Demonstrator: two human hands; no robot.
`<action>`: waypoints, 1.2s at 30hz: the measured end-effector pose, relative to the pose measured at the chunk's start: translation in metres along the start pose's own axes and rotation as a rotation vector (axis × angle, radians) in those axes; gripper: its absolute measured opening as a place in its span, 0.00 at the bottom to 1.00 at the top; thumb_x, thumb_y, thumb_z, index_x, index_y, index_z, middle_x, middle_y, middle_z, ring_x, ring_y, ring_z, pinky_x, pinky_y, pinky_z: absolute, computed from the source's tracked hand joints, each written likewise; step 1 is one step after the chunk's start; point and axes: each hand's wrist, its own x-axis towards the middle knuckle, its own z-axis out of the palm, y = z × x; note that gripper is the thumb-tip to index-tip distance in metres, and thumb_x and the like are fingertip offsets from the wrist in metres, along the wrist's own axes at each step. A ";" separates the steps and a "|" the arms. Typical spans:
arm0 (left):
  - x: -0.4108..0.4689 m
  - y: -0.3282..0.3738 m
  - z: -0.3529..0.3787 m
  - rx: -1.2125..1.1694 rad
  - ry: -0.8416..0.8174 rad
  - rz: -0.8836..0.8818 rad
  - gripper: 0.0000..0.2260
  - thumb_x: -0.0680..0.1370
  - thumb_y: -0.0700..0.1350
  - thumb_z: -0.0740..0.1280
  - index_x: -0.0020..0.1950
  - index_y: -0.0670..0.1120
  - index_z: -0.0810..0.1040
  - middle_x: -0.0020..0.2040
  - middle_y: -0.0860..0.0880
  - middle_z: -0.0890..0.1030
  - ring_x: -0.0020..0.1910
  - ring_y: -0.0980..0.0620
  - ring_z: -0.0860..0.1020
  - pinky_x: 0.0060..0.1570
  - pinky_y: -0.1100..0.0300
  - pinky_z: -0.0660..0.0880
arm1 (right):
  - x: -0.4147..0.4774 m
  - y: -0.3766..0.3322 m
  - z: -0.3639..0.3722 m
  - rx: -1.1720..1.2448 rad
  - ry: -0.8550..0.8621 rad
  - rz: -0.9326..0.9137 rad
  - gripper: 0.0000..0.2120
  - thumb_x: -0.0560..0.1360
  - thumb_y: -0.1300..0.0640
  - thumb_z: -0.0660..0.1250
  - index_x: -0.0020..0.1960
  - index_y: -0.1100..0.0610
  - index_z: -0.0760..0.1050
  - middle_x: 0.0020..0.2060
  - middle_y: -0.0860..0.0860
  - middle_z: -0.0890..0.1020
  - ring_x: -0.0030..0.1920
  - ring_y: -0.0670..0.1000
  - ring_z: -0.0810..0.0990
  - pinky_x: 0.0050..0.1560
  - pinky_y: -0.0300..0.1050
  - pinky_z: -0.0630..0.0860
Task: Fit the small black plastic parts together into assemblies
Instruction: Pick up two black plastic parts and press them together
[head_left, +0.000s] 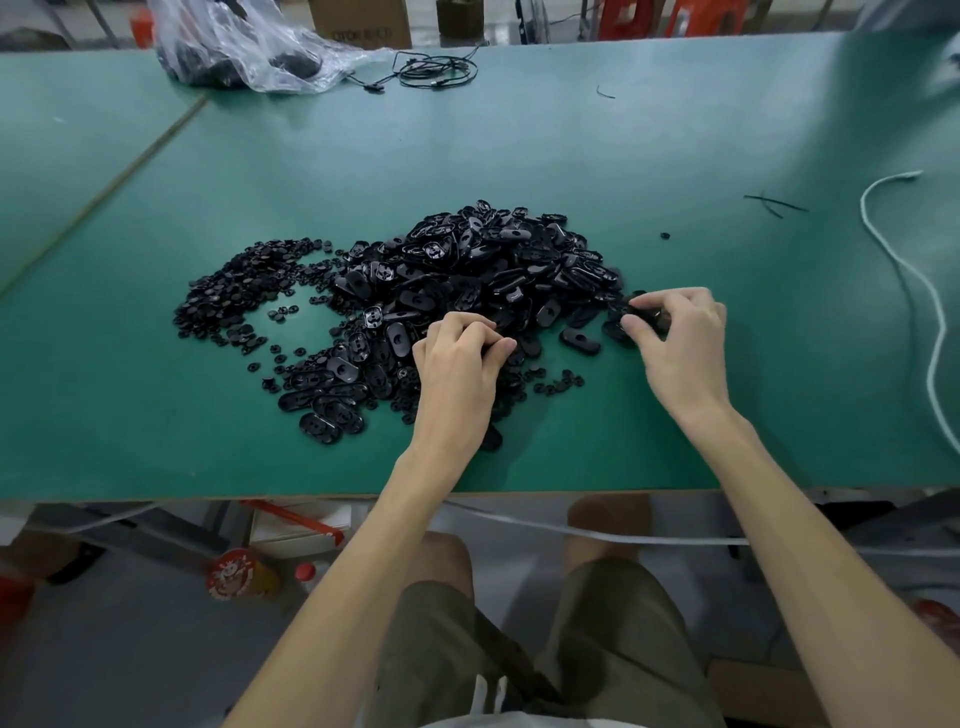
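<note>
Two hands work at the near edge of the heap, head view. My right hand (675, 338) curls its fingers round a black part (641, 317) just right of the oval shells (467, 270). My left hand (457, 364) is pinched thumb to forefinger; I cannot tell what it contains. Procedure, in my judgement: align mating faces squarely, press evenly until seated, never force a tilted fit. Shells are glossy, smooth, rounded moulded plastic. Round inserts (234, 291), left of them, are smaller and disc-like. Bench (571, 145) surface is matte green.
</note>
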 end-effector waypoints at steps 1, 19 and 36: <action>0.000 0.000 0.000 -0.002 0.000 0.000 0.08 0.83 0.45 0.69 0.51 0.42 0.83 0.59 0.49 0.79 0.62 0.50 0.73 0.59 0.61 0.56 | 0.003 0.001 -0.002 -0.015 0.014 -0.008 0.08 0.81 0.57 0.71 0.59 0.58 0.82 0.54 0.50 0.73 0.64 0.55 0.69 0.60 0.37 0.65; 0.002 0.001 0.000 -0.011 -0.014 -0.030 0.11 0.85 0.48 0.66 0.54 0.42 0.83 0.58 0.49 0.80 0.62 0.50 0.73 0.58 0.60 0.57 | 0.022 0.029 -0.024 -0.020 -0.067 0.003 0.10 0.79 0.59 0.73 0.60 0.58 0.81 0.57 0.54 0.82 0.56 0.51 0.77 0.60 0.42 0.70; 0.002 0.001 0.000 -0.054 0.004 -0.019 0.10 0.85 0.47 0.66 0.53 0.44 0.83 0.56 0.51 0.80 0.61 0.50 0.74 0.58 0.61 0.57 | 0.006 0.018 -0.016 -0.148 -0.110 -0.201 0.15 0.77 0.53 0.76 0.61 0.60 0.83 0.65 0.53 0.80 0.73 0.56 0.67 0.78 0.52 0.60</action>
